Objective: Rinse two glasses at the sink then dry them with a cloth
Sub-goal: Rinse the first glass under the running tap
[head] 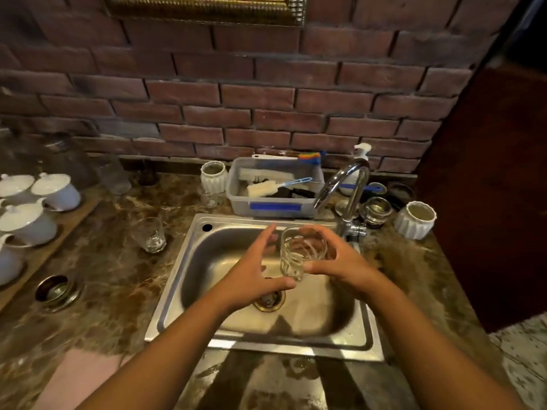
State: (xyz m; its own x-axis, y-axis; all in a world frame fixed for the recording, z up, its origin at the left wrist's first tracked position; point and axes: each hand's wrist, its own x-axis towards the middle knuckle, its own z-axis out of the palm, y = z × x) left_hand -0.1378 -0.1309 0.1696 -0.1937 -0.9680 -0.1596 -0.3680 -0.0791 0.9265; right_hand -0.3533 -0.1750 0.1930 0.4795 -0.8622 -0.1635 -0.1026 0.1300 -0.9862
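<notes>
Over the steel sink [331, 338] my right hand [340, 261] grips a clear faceted glass [299, 253], thumb at its base and fingers curled round its far side. My left hand [254, 270] is beside the glass with straight, spread fingers; its thumb reaches under the glass base, and I cannot tell whether it touches. A second clear glass [149, 234] stands upright on the marble counter left of the sink. The chrome faucet [343, 187] arches above the sink's back right corner; no water stream is visible. A pink cloth [80, 377] lies on the counter at the lower left.
A grey tub [275, 208] with brushes stands behind the sink, with white ribbed jars [416, 220] and a soap dispenser [361, 152] nearby. White lidded cups [32, 214] sit on a wooden board at the left. A round metal insert [57, 291] is set into the counter.
</notes>
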